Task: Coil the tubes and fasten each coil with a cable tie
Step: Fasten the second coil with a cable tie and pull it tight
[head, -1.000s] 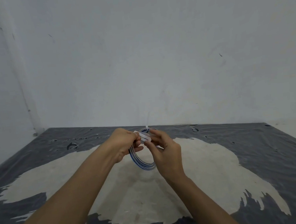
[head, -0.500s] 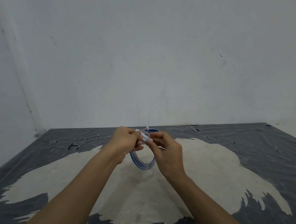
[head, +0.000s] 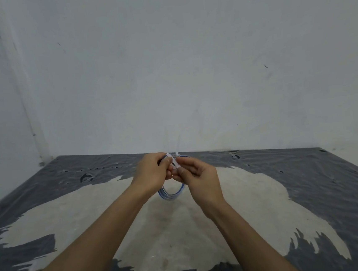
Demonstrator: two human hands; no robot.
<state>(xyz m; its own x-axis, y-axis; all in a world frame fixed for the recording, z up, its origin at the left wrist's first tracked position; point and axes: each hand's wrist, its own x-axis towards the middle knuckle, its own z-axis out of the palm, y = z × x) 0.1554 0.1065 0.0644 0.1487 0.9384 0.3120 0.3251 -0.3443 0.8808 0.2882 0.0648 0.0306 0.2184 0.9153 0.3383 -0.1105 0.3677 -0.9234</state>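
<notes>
Together, both hands pinch a white cable tie [head: 174,162] on the blue-and-white tube coil [head: 171,195].

Pale grey walls [head: 189,68] (scuffed in places) meet at a left corner [head: 34,134]. A dark wrinkled sheet [head: 309,177], perhaps plastic, covers the floor, with a large pale patch [head: 161,235].

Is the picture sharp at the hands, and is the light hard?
Head view: light soft and dim, no hard shadows; the left hand and right hand are slightly blurred, so the cable tie on the tube coil is unclear.
</notes>
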